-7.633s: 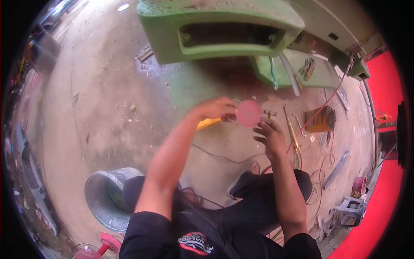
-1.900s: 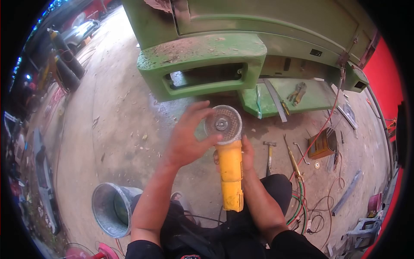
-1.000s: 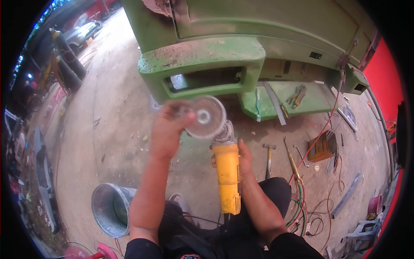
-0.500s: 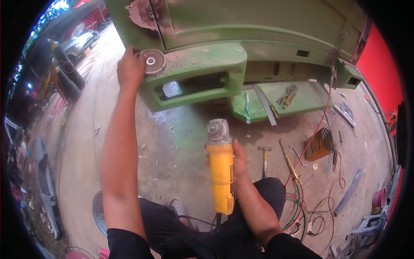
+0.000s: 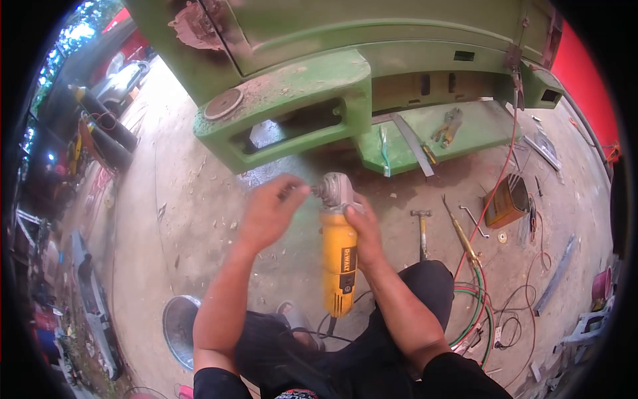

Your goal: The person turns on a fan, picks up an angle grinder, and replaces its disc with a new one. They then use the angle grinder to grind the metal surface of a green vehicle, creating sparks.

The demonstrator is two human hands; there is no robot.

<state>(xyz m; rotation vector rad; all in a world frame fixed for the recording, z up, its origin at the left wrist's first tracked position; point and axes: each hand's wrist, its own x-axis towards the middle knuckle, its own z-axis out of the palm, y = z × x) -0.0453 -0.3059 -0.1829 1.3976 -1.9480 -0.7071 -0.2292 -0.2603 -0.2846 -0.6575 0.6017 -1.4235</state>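
An angle grinder [image 5: 339,246] with a yellow body and a grey metal head stands upright in front of me, its bare spindle facing left. Around the upper body and neck, my right hand [image 5: 364,229] is closed. My left hand [image 5: 274,207] is at the spindle tip with fingers pinched; whatever lies between them is hidden. A round abrasive disc [image 5: 224,104] lies flat on the dusty left end of the green bumper [image 5: 299,139].
On the green lower step [image 5: 405,156] lie a flat metal strip [image 5: 412,143] and pliers [image 5: 450,128]. A hammer [image 5: 422,233], a torch [image 5: 462,229], a rusty tin [image 5: 506,201], hoses and cables are on the floor to the right. A metal basin [image 5: 178,329] stands at lower left.
My left hand has let go of the disc on the bumper and moved right and down to the grinder's spindle. The grinder has turned, so its spindle faces left and its label shows.
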